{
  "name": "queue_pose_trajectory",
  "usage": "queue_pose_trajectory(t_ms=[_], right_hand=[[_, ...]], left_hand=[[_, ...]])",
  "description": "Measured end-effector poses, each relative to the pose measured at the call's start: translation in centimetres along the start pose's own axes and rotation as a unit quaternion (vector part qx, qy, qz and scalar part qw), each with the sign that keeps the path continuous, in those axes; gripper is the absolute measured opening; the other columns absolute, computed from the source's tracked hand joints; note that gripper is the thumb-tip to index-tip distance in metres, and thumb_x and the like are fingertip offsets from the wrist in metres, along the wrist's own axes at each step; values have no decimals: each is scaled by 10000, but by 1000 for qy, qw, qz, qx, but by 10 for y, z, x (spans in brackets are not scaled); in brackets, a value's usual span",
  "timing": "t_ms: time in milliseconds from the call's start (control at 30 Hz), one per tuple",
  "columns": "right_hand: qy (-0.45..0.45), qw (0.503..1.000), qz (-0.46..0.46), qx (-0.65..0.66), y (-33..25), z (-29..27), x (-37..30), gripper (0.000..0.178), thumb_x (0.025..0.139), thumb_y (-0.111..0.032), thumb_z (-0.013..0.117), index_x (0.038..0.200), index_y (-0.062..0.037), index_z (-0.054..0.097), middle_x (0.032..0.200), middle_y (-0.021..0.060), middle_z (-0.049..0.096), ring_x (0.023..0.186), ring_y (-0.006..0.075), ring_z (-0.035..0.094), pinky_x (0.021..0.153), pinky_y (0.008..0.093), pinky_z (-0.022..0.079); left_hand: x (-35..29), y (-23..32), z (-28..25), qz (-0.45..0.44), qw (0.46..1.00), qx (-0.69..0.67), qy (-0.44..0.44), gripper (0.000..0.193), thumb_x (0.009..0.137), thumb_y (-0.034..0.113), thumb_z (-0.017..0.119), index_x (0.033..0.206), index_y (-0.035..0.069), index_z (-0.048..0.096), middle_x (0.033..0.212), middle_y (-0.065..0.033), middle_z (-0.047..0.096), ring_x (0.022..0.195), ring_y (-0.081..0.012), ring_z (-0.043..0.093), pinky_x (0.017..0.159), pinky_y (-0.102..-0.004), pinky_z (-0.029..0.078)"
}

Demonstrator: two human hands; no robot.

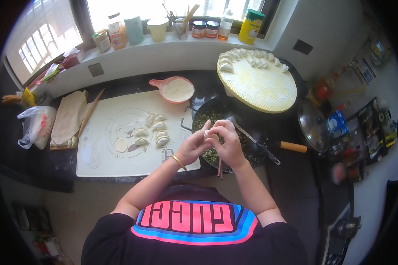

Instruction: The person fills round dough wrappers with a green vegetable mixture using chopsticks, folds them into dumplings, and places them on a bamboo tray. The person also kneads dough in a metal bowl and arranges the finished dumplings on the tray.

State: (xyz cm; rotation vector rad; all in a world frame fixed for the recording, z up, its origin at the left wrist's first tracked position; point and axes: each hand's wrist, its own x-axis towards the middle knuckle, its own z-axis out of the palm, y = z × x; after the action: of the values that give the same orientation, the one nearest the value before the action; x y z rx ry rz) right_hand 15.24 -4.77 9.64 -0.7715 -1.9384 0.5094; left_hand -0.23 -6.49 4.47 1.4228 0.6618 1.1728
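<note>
Over a dark wok (202,115) of chopped green filling, my left hand (193,145) and my right hand (227,143) meet around a small whitish dumpling (211,134). The fingers of both are closed on it and hide most of it. Left of them lies a white dough mat (102,163) with several folded dumplings (162,138) and one flat round wrapper (121,145). A pair of chopsticks (220,170) sticks out of the wok below my right hand. A metal-handled utensil (256,142) lies across the wok, its handle past the right rim.
A pink scoop of flour (177,89) stands behind the mat. On the far right, a round yellow tray (269,90) carries rows of dumplings. A covered board (68,117) and a plastic bag (34,126) are at left. Jars (199,29) line the windowsill; a glass lid (314,126) leans right.
</note>
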Motion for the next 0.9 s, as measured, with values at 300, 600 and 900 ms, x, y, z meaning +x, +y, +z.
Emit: queue_pose_trajectory(t_ms=[300,600,900], right_hand=[[-110,988,103,39,-6,-19,14,168,675,-40,689,827,-2,628,821,81,592,661,165,528,591,252,428],[10,995,-84,-47,9,1,4,68,698,16,646,758,-2,619,776,103,583,709,237,554,608,307,456],[-40,998,24,42,12,-2,6,101,708,-4,629,809,4,637,814,122,607,730,243,589,638,309,484]], left_hand=[[-4,-3,1,-22,1000,-10,15,546,836,18,560,1322,-12,311,1356,-139,340,1028,-105,491,881,-254,425],[0,-8,-5,-3,998,49,-35,527,839,-42,521,1319,-36,304,1428,-107,197,1070,-92,454,920,-284,411],[3,-6,-1,-1,1000,18,2,737,835,-3,543,1404,36,77,1001,-50,540,896,-81,503,818,-242,432]])
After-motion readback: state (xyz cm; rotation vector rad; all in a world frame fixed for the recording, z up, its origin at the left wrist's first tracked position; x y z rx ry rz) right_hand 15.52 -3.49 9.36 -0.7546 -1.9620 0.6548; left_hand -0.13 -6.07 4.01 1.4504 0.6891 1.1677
